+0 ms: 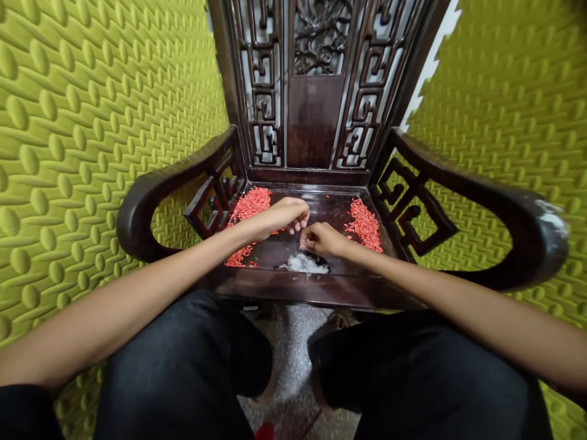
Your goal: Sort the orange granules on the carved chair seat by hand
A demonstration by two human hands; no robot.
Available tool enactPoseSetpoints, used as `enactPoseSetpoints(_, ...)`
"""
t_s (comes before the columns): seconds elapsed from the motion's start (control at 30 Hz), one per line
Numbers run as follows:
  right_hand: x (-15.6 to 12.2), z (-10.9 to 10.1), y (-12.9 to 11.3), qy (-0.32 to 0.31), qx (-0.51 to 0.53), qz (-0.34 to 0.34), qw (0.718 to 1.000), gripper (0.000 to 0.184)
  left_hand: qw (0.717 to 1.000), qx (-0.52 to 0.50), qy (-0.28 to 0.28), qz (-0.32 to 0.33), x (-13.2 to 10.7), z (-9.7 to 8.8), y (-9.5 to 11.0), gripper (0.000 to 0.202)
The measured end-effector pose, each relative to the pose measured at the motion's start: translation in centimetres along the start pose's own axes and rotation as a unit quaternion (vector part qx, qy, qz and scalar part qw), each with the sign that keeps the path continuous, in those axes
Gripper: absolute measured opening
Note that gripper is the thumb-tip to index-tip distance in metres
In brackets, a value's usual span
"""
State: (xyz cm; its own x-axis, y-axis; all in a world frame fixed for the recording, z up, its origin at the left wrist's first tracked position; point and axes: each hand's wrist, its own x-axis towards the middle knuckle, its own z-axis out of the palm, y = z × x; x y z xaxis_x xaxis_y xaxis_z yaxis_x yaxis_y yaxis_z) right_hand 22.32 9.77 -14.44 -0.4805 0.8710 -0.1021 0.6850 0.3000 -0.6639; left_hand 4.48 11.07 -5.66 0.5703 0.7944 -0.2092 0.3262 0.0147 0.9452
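Both my hands are over the dark wooden seat [275, 260] of a carved chair. My left hand [293, 214] hangs with its fingers curled down and in, beside a pile of small red pieces [252, 205]. Just right of it and nearer to me, my right hand [321, 238] is closed in a pinch. Whatever either set of fingers holds is hidden or too small to make out. Below my right hand, at the seat's front edge, lies a small heap of white, translucent bits [305, 264]. A second pile of red pieces [364, 226] lies right of my right hand.
The chair's curved left armrest [137, 214] and right armrest [527, 238] flank my forearms. Behind the seat rises a carved backrest [314, 122]. Green textured wall panels [92, 122] stand on both sides. My knees are before the seat, above a speckled floor [296, 348].
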Motion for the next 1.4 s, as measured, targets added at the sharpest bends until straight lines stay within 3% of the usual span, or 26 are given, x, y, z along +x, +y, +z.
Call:
enactPoseSetpoints(0.17, 0.4, -1.2, -0.3, 0.024, 0.021, 0.01, 0.999, 0.017, 0.999, 0.033, -0.032, 0.019, 0.3, 0.1, 0.1, 0.022)
enactPoseSetpoints(0.4, -0.1, -3.9, -1.3, 0.059, 0.091, 0.022, 0.994, 0.015, 0.995, -0.031, -0.036, 0.091, -0.4, -1.4, 0.3, 0.013)
enactPoseSetpoints(0.53, -0.9, -6.7, -2.9, 0.123, 0.175, -0.015, 0.977, 0.004, 0.988, -0.065, -0.009, 0.139, -0.8, -2.0, 1.1, 0.024)
enactPoseSetpoints(0.7, -2.3, -9.3, -5.1, 0.183, 0.219, -0.079, 0.955, 0.019, 0.981, -0.061, 0.013, 0.184, -1.4, -2.1, 2.2, 0.029)
enactPoseSetpoints(1.0, -3.8, -10.1, -7.7, 0.217, 0.264, -0.1, 0.934, 0.024, 0.961, -0.134, 0.039, 0.24, -1.7, -2.1, 2.8, 0.029)
enactPoseSetpoints(1.4, -5.8, -10.7, -10.6, 0.29, 0.23, -0.145, 0.918, 0.015, 0.946, -0.243, 0.018, 0.213, -2.2, -1.4, 3.5, 0.026)
